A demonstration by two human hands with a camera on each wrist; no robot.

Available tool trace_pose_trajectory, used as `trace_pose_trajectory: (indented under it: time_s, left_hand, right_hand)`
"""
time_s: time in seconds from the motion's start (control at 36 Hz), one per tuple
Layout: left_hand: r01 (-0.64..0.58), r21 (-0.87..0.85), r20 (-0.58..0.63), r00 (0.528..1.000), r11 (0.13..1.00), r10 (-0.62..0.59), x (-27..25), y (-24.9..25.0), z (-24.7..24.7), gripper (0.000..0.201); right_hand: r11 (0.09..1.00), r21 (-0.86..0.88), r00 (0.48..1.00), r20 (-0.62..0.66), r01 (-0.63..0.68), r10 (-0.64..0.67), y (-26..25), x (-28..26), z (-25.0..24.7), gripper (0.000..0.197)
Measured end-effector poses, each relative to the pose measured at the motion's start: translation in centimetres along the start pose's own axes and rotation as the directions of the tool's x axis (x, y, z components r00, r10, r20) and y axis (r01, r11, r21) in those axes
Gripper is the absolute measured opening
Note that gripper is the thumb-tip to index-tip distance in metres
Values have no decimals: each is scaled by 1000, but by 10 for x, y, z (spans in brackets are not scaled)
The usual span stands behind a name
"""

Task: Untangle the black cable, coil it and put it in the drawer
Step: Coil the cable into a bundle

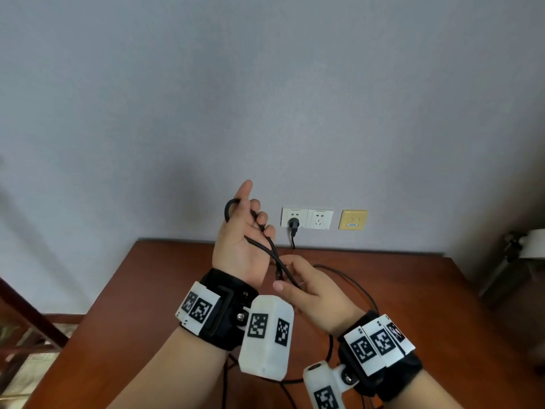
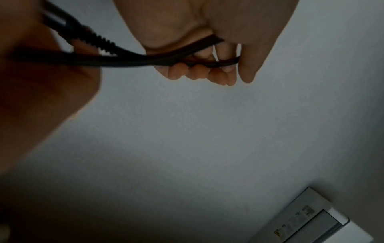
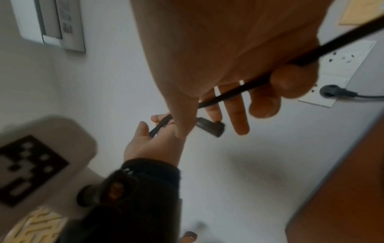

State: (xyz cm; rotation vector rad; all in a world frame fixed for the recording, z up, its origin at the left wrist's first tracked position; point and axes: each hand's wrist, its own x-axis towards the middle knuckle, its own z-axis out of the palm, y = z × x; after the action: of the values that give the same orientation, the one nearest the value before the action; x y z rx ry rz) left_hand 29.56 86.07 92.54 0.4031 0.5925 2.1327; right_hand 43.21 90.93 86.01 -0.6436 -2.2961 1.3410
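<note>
The black cable (image 1: pixel 267 240) loops over the thumb of my raised left hand (image 1: pixel 250 222) and crosses its palm, with the fingers curled round the strands. In the left wrist view those fingers (image 2: pixel 199 72) close on the cable (image 2: pixel 135 60). Just below, my right hand (image 1: pixel 295 278) pinches the cable near its connector end (image 1: pixel 278 274). The right wrist view shows the cable (image 3: pixel 228 95) under the thumb of my right hand (image 3: pixel 239 65), with the connector (image 3: pixel 212 128) sticking out. The rest of the cable trails slack over the brown table (image 1: pixel 147 320). No drawer is in view.
White wall sockets (image 1: pixel 306 218) sit above the table's far edge, with a black plug (image 1: pixel 293 224) in the left one; its cord drops behind the table. A yellow wall plate (image 1: pixel 353 219) is beside them. A wooden chair frame (image 1: pixel 29 320) stands at the left.
</note>
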Motion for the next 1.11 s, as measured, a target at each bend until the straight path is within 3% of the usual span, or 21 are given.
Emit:
trace_pose_trajectory:
  time_s: [0.06,0.17,0.28,0.36,0.42,0.47,0.53,0.64,0.78,0.86,0.97,1.03,1.11]
  left_hand:
    - [-6,7,5,1000,1000,6,-3,-4,0,37]
    - [1,5,14,1000,1000,-2,-6,-9,-3,46]
    - [140,110,53,988,984,-147,-18,-18,-4,40]
    - [148,121,-47,989,982,-143,-21,-23,0,22]
    - [134,61,-114,985,989,-127,-20,-23,3,26]
    - [134,48,-134,983,990,-127,-17,-22,4,28]
    - [131,68,-119,985,989,-123,-15,-20,1,28]
    - [96,145,-114,990,985,-80,-4,-6,-5,26]
    - [102,313,-65,994,944,-86,1,7,-13,34]
    - [125,449,-24,991,885,-128,-3,5,-12,36]
    - [181,681,-2,970,710,-245,-6,-1,-9,32]
    - [209,751,-9,951,626,-308,-9,-5,-8,31]
    - [238,785,-23,934,572,-357,-15,-13,-8,32]
  right_hand:
    - [999,3,999,17,37,-38,-7,1,0,12]
    - [994,-70,996,-32,86,-88,-8,0,-4,24]
    - [973,-177,985,-56,150,-163,-5,0,-4,25]
    - [956,-220,978,-32,194,-206,-5,-1,-3,36]
    - [958,-204,979,-7,200,-206,-5,-1,-4,41]
    - [970,-152,981,11,191,-192,-6,-1,-7,30]
    - [983,-95,987,22,160,-159,-7,-2,-10,21]
    - [997,-45,998,24,59,-58,4,-11,-21,24]
    - [978,-124,986,-13,-165,165,11,-16,-45,45]
    - [925,-283,967,-49,-253,250,4,-14,-55,55]
    - [800,-597,997,10,-52,72,-17,-13,-60,21]
    - [813,-576,996,67,87,-60,-24,-11,-60,11]
    - [818,-513,965,143,261,-218,-27,-8,-59,21]
